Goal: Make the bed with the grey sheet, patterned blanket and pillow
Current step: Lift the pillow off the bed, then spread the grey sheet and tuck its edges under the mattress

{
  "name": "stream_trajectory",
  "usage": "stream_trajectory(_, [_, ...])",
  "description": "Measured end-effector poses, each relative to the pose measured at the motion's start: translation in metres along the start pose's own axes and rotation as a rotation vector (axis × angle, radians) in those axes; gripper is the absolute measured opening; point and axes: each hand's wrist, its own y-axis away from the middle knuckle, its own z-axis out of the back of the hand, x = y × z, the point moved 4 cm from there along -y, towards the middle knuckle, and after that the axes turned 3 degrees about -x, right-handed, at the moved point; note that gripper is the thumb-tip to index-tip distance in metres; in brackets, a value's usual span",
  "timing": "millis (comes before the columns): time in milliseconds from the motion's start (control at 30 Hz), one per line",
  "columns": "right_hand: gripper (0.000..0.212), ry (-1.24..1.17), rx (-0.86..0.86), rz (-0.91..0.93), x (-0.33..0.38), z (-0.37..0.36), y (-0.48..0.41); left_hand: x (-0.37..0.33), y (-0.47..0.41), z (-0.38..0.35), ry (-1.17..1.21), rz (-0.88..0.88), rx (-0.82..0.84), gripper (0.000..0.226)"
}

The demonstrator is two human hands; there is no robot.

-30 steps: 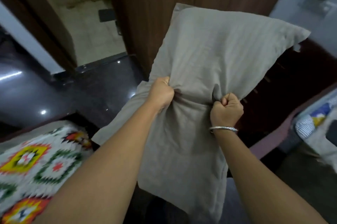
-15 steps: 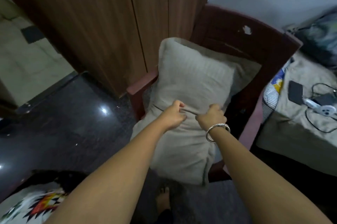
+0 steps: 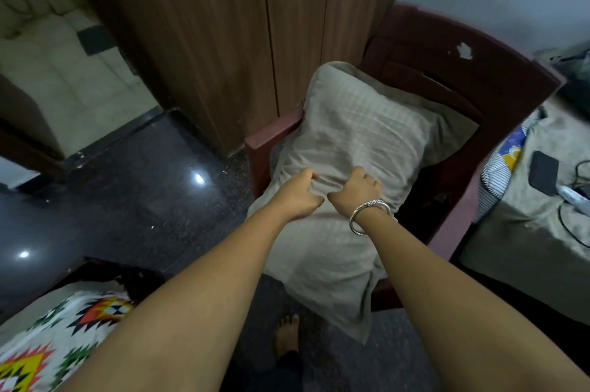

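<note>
Pillow: the pillow point(image 3: 360, 149), in a grey-beige striped case, stands slanted in a chair. Its top end leans on the chair back and its bottom end hangs past the front of the seat.
Handling: soft and probably light. It sags and creases where it is squeezed, so it will flop if carried by one corner. The case is loose cloth and may slide on the filling.
Where to hold: the bunched ridge across the middle works for a lift. A wider hold on both long edges would likely steady it better for laying flat.
Left hand: the left hand point(image 3: 300, 196) grips the ridge of cloth on its left side.
Right hand: the right hand point(image 3: 357, 190), with a metal bangle point(image 3: 367, 216) on the wrist, grips the same ridge just beside the left.
Fingers: the fingers point(image 3: 311, 176) of both hands are curled tight into the fabric, none straight.
Floor: the floor point(image 3: 127, 200) is dark polished stone with light glare, and looks slippery for the bare foot point(image 3: 287, 337).
Wardrobe: the wardrobe point(image 3: 207, 40) has brown wooden doors and stands behind the chair.
Chair: the chair point(image 3: 479, 78) is dark red with arms and is scuffed on the back.
Right-hand bed: a drab-covered bed point(image 3: 526, 232) just beside the chair carries a phone point(image 3: 542, 172) and cables.
Blanket: the patterned blanket point(image 3: 64, 343) lies at lower left, well apart from the pillow.
</note>
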Motion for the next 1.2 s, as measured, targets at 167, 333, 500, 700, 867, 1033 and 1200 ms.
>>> stream_trajectory(167, [0.067,0.035,0.022,0.120,0.010,0.002,0.027,0.007,0.031,0.000,-0.013,0.022,-0.085,0.052])
stream_trajectory(333, [0.069,0.122,0.087,0.299,0.027,-0.014,0.061,0.026,0.076,0.001,-0.027,0.075,-0.214,0.055])
stream_trajectory(500, [0.066,0.217,0.147,0.570,0.050,-0.042,0.116,0.064,0.146,0.002,0.009,0.192,-0.381,0.058])
stream_trajectory(700, [0.070,0.351,0.291,0.943,0.077,-0.078,0.223,0.110,0.263,-0.005,0.037,0.348,-0.582,0.068])
stream_trajectory(867, [0.071,0.434,0.481,1.157,0.087,-0.123,0.328,0.148,0.365,-0.019,0.050,0.498,-0.725,0.064])
stream_trajectory(1033, [0.073,0.529,0.609,1.405,0.077,-0.157,0.441,0.180,0.474,-0.056,0.097,0.680,-0.852,0.075])
stream_trajectory(1200, [0.079,0.661,0.762,1.652,0.027,-0.183,0.568,0.197,0.598,-0.124,0.196,0.876,-1.023,0.074])
